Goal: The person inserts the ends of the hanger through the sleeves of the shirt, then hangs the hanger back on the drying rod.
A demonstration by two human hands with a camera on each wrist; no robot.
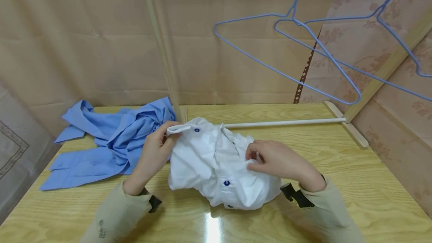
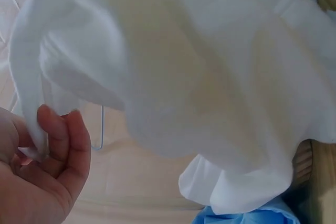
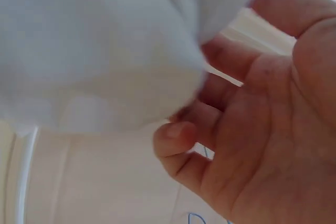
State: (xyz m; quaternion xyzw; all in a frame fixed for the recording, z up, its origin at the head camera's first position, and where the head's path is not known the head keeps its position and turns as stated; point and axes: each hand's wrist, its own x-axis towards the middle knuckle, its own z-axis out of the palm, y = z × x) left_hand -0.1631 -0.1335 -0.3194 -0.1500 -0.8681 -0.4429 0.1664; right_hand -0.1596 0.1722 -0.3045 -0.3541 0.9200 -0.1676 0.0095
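Observation:
A crumpled white shirt (image 1: 202,156) with dark blue buttons is bunched up between both hands over the table. My left hand (image 1: 158,149) pinches an edge of it at the upper left; in the left wrist view that folded edge runs between the thumb and curled fingers (image 2: 79,140). On the shirt's right side, my right hand (image 1: 275,158) grips the cloth with bent fingers and thumb. The right wrist view shows the white cloth (image 3: 94,51) hanging in front of the fingertips, which it partly hides.
A rumpled blue shirt (image 1: 118,145) lies on the wooden table (image 1: 354,183) at left. Behind the white shirt stands a wooden rack with an upright post (image 1: 158,40) and a white low bar (image 1: 287,123). Blue hangers (image 1: 260,62) hang at upper right.

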